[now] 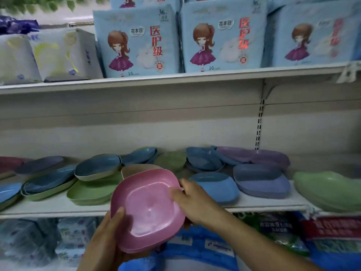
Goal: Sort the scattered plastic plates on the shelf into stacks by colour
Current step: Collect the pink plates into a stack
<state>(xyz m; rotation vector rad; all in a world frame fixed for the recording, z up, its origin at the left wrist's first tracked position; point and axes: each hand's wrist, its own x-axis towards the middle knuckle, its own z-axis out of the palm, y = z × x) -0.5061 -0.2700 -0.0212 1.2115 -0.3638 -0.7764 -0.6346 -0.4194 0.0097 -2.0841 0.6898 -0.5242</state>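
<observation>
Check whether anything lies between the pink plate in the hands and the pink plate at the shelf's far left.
Green plates and blue plates cover the shelf between the held pink plate and the far-left pink plate; the space above looks free.

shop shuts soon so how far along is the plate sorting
Done: only a small blue stack at the back looks sorted. In hand: the left hand and right hand hold the pink plates, seemingly a few nested, in front of the shelf. Left: at left, blue plates lie in green plates, and purple plates are scattered at right.
</observation>
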